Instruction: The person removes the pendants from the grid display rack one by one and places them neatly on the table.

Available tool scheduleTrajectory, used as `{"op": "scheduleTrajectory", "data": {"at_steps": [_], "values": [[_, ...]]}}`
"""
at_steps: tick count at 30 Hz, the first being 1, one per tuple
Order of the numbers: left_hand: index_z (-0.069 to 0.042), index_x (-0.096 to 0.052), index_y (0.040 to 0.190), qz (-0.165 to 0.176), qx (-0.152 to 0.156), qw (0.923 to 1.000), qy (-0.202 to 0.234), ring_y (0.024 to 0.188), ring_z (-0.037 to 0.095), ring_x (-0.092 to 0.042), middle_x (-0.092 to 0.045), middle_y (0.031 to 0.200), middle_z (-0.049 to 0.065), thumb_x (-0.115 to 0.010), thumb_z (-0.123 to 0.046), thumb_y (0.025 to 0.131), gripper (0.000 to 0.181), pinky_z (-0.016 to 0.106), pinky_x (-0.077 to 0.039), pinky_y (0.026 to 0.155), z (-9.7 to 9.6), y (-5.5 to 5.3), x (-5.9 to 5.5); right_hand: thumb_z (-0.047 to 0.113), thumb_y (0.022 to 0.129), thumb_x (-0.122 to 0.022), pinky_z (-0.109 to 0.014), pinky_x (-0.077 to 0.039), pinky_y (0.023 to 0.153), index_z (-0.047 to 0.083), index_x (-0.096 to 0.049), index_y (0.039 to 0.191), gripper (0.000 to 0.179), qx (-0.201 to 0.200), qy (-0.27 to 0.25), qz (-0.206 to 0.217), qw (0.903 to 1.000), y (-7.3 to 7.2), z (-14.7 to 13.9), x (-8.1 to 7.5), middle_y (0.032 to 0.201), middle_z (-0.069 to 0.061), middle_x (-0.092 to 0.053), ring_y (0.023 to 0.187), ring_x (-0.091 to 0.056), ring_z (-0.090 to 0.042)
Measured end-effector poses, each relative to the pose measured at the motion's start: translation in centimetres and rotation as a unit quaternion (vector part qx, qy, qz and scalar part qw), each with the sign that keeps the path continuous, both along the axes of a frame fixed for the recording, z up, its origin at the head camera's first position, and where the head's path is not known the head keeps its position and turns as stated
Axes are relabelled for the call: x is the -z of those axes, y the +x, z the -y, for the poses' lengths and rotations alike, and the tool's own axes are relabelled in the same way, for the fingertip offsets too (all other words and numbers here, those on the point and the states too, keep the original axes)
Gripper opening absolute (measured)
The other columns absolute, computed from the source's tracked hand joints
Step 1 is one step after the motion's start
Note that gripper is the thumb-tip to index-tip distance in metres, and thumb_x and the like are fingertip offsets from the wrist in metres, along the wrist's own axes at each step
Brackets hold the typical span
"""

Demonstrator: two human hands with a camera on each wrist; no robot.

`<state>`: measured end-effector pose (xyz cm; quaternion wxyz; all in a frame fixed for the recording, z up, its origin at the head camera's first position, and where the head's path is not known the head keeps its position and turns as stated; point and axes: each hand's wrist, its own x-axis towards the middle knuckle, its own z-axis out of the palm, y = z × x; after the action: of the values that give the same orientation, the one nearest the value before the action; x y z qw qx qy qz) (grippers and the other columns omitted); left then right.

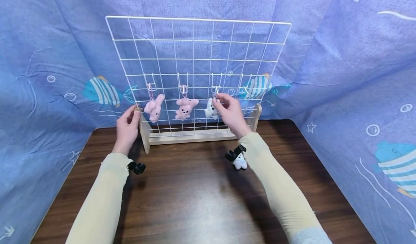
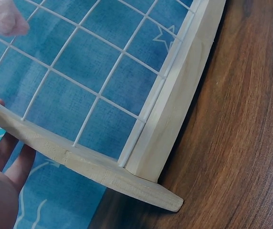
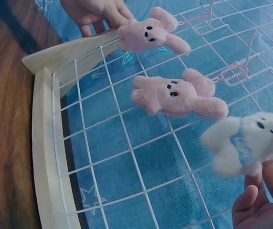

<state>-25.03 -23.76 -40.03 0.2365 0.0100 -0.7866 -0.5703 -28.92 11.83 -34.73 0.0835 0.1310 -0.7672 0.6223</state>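
Note:
A white wire grid rack (image 1: 198, 39) stands upright in a wooden base. My left hand (image 1: 127, 124) grips the top of the base's left side piece (image 2: 74, 160). With its thumb and fingers, my right hand (image 1: 232, 114) holds a white plush keychain (image 3: 244, 143) just below the third hook (image 1: 216, 88); whether its loop is on the hook is hard to tell. Two pink bunny plush keychains, one at the left (image 1: 154, 108) and one beside it (image 3: 179, 95), hang from the first two hooks. A fourth hook (image 1: 244, 89) on the right carries nothing.
Another white plush keychain (image 1: 240, 162) lies on the dark wooden table (image 1: 182, 197), partly hidden by my right wrist's black camera strap. A blue cloth with fish and stars (image 1: 341, 74) surrounds the table behind and at both sides.

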Motion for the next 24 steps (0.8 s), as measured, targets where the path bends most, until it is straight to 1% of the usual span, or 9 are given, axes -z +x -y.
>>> {"op": "scheduleTrajectory", "data": {"at_steps": [2, 5, 8, 10, 12, 14, 19, 24], "values": [[-0.001, -0.058, 0.149, -0.001, -0.001, 1.0, 0.004, 0.099, -0.007, -0.057, -0.064, 0.136, 0.031, -0.054, -0.017, 0.111, 0.041, 0.012, -0.044, 0.086, 0.1, -0.3, 0.4, 0.019, 0.105, -0.066, -0.021, -0.052, 0.075, -0.003, -0.07, 0.13, 0.033, -0.003, -0.013, -0.004, 0.9999, 0.0, 0.1, 0.0, 0.12, -0.019, -0.073, 0.092, -0.064, -0.014], [-0.004, -0.058, 0.15, -0.001, -0.004, 1.0, 0.005, 0.1, -0.007, -0.057, -0.064, 0.137, 0.03, -0.054, -0.018, 0.111, 0.042, 0.012, -0.044, 0.086, 0.6, -1.1, 1.5, 0.017, 0.106, -0.066, -0.02, -0.051, 0.074, -0.003, -0.073, 0.124, 0.028, -0.003, -0.026, -0.015, 0.9995, 0.2, 0.0, 0.1, 0.124, -0.018, -0.074, 0.09, -0.063, -0.013], [-0.008, -0.059, 0.15, -0.005, -0.005, 1.0, 0.007, 0.1, -0.005, -0.058, -0.066, 0.136, 0.026, -0.056, -0.021, 0.111, 0.042, 0.012, -0.045, 0.086, 1.1, -1.8, 2.3, 0.016, 0.105, -0.066, -0.02, -0.05, 0.071, -0.004, -0.075, 0.118, 0.025, 0.0, -0.031, -0.03, 0.999, 0.4, -0.1, 0.1, 0.114, -0.015, -0.075, 0.085, -0.061, -0.012], [-0.01, -0.06, 0.15, -0.007, -0.003, 1.0, 0.006, 0.1, -0.004, -0.058, -0.068, 0.136, 0.024, -0.057, -0.023, 0.11, 0.042, 0.012, -0.045, 0.085, 1.2, -1.9, 2.5, 0.017, 0.105, -0.067, -0.021, -0.049, 0.068, -0.003, -0.075, 0.114, 0.023, 0.005, -0.028, -0.041, 0.9988, 0.6, -0.2, 0.1, 0.1, -0.011, -0.074, 0.081, -0.06, -0.011], [-0.011, -0.06, 0.149, -0.012, 0.001, 0.9999, 0.01, 0.101, -0.003, -0.059, -0.068, 0.135, 0.022, -0.057, -0.023, 0.11, 0.041, 0.012, -0.045, 0.086, 1.3, -1.9, 2.5, 0.017, 0.104, -0.068, -0.021, -0.047, 0.065, -0.003, -0.076, 0.11, 0.022, 0.007, -0.025, -0.051, 0.9984, 0.8, -0.4, 0.0, 0.089, -0.005, -0.069, 0.077, -0.057, -0.011], [-0.011, -0.061, 0.149, -0.015, 0.004, 0.9998, 0.01, 0.1, -0.003, -0.059, -0.069, 0.134, 0.023, -0.058, -0.023, 0.11, 0.041, 0.012, -0.045, 0.085, 1.3, -1.9, 2.5, 0.018, 0.104, -0.069, -0.022, -0.045, 0.063, -0.002, -0.076, 0.108, 0.021, 0.007, -0.024, -0.058, 0.998, 0.9, -0.7, 0.1, 0.082, -0.001, -0.065, 0.074, -0.055, -0.011], [-0.011, -0.061, 0.149, -0.017, 0.003, 0.9998, 0.008, 0.097, -0.002, -0.059, -0.069, 0.132, 0.023, -0.057, -0.022, 0.11, 0.04, 0.013, -0.045, 0.083, 1.3, -1.9, 2.5, 0.017, 0.103, -0.07, -0.021, -0.043, 0.06, -0.003, -0.077, 0.108, 0.022, 0.002, -0.026, -0.066, 0.9974, 1.2, -1.0, 0.0, 0.077, 0.003, -0.062, 0.07, -0.053, -0.01], [-0.011, -0.061, 0.149, -0.015, -0.001, 0.9998, 0.009, 0.097, -0.003, -0.059, -0.069, 0.134, 0.023, -0.057, -0.022, 0.11, 0.04, 0.013, -0.045, 0.083, 1.3, -1.9, 2.6, 0.015, 0.104, -0.069, -0.022, -0.042, 0.06, -0.004, -0.077, 0.11, 0.022, -0.007, -0.031, -0.073, 0.9968, 1.4, -1.0, -0.1, 0.077, 0.002, -0.062, 0.069, -0.052, -0.01]]}}
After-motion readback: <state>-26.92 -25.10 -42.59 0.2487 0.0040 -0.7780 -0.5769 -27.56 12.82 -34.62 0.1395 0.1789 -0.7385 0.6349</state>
